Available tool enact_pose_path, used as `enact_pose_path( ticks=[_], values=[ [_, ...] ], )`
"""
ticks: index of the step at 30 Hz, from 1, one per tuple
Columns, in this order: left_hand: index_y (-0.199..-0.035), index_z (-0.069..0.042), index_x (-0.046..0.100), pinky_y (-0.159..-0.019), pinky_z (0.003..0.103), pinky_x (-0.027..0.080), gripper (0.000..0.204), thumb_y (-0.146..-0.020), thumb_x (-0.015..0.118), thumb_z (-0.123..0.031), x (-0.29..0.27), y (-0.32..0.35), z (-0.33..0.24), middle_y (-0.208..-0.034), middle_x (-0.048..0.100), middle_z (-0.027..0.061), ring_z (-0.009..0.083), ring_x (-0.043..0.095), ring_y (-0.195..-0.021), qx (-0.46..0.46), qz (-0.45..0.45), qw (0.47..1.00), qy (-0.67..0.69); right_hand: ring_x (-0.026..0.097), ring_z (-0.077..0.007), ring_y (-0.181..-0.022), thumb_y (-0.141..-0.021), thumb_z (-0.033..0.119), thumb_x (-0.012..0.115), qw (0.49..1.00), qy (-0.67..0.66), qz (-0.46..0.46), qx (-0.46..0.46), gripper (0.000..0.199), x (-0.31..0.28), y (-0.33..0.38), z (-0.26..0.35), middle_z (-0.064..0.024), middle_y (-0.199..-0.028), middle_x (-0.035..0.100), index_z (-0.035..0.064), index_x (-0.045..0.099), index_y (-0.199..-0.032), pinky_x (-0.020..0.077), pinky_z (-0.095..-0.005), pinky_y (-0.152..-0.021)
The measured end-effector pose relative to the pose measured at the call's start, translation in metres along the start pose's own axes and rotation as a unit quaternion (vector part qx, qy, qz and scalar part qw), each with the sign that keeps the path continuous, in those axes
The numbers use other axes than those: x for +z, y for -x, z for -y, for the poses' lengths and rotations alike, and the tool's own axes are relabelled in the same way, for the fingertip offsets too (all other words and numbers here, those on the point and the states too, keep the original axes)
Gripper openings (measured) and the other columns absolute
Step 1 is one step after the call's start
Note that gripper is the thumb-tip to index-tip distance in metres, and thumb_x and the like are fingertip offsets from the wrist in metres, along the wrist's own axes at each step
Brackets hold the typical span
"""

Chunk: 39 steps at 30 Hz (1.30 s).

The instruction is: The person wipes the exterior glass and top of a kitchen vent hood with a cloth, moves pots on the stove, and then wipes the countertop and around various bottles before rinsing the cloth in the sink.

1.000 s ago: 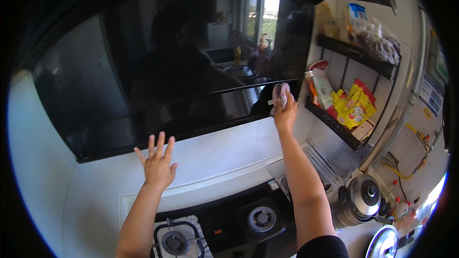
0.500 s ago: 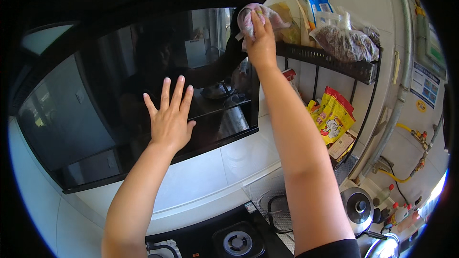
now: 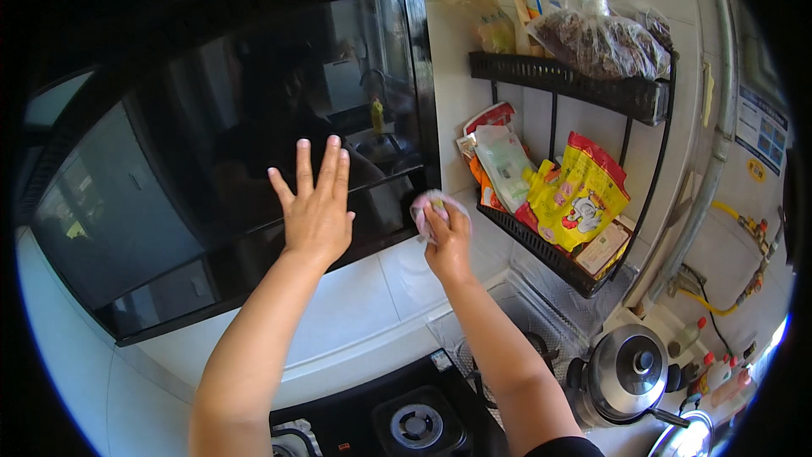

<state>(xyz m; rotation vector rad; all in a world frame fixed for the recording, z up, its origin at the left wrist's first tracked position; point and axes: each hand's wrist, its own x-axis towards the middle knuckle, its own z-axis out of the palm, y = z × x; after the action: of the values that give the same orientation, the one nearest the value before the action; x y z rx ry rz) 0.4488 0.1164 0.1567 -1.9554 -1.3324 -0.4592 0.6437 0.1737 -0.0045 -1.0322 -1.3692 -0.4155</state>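
Observation:
A glossy black range hood panel (image 3: 254, 101) fills the upper left, mirroring the kitchen. Against its lower part my left hand (image 3: 318, 203) rests flat with fingers spread, holding nothing. My right hand (image 3: 448, 241) grips a crumpled pink and white cloth (image 3: 425, 213) at the panel's lower right corner. The fingers press on the cloth, which hides part of that corner. To the right of this hand hangs the lower basket of a black rack (image 3: 541, 245), holding a yellow and red food pouch (image 3: 579, 195) and other packets.
Below lies a black gas stove (image 3: 372, 415) with a round burner. A lidded steel pot (image 3: 628, 372) stands at the right, near several bottles (image 3: 689, 337). The upper rack shelf (image 3: 575, 85) carries a clear bag of dark food (image 3: 600, 42). A grey pipe (image 3: 715, 152) runs down the right wall.
My right hand has come down with the cloth from the panel's upper right edge to its lower right corner. The left hand stays spread on the panel, slightly shifted in view.

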Motion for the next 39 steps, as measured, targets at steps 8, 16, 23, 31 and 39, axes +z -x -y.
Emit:
enact_pose_path(
  ticks=[8,16,23,31,39],
  values=[
    [-0.144,-0.011,0.035,-0.108,0.067,0.016,0.080,-0.076,0.073,-0.027,-0.060,-0.035,0.050,-0.156,0.017,0.0111,0.0329,0.016,-0.143,0.018,-0.132,0.989,-0.065,0.047,-0.0445,-0.111,-0.082,0.026,0.066,0.977,-0.019,-0.128,-0.169,0.050,-0.036,-0.214,0.102,-0.0246,-0.126,0.049,0.0170,0.055,-0.129,0.0397,-0.0493,-0.096],
    [-0.145,-0.015,0.035,-0.109,0.067,0.012,0.075,-0.080,0.071,-0.027,-0.067,-0.009,0.102,-0.155,0.021,0.0120,0.0326,0.017,-0.144,-0.028,-0.112,0.988,-0.104,0.029,-0.0508,-0.131,-0.076,0.017,0.072,0.980,-0.003,-0.051,-0.190,0.065,0.035,-0.139,0.141,-0.0196,-0.145,0.033,0.0206,0.049,-0.136,0.0315,-0.0560,-0.105],
    [-0.142,-0.014,0.040,-0.108,0.067,0.012,0.068,-0.081,0.067,-0.026,-0.039,0.063,0.125,-0.154,0.021,0.0138,0.0338,0.017,-0.143,0.008,-0.053,0.993,-0.105,0.042,-0.0415,-0.127,-0.078,0.010,0.065,0.926,0.069,0.116,-0.353,0.056,0.037,-0.045,0.075,-0.0098,-0.137,0.045,0.0265,0.054,-0.130,0.0447,-0.0525,-0.093],
    [-0.144,-0.013,0.038,-0.107,0.070,0.008,0.068,-0.083,0.066,-0.027,-0.017,0.141,0.171,-0.156,0.015,0.0162,0.0343,0.013,-0.144,-0.041,0.033,0.994,-0.095,0.048,-0.0413,-0.114,-0.082,0.002,0.061,0.957,0.056,-0.281,-0.043,0.043,0.030,-0.192,0.097,-0.0222,-0.128,0.051,0.0075,0.057,-0.124,0.0361,-0.0465,-0.099],
    [-0.144,-0.010,0.036,-0.108,0.068,0.009,0.073,-0.080,0.068,-0.021,-0.014,0.174,0.201,-0.156,0.014,0.0158,0.0341,0.014,-0.144,-0.115,0.020,0.992,-0.054,0.047,-0.0389,-0.120,-0.079,0.004,0.060,0.928,-0.001,0.042,-0.369,0.042,0.100,-0.029,0.196,-0.0072,-0.136,0.048,0.0210,0.063,-0.118,0.0450,-0.0515,-0.089]
  ],
)
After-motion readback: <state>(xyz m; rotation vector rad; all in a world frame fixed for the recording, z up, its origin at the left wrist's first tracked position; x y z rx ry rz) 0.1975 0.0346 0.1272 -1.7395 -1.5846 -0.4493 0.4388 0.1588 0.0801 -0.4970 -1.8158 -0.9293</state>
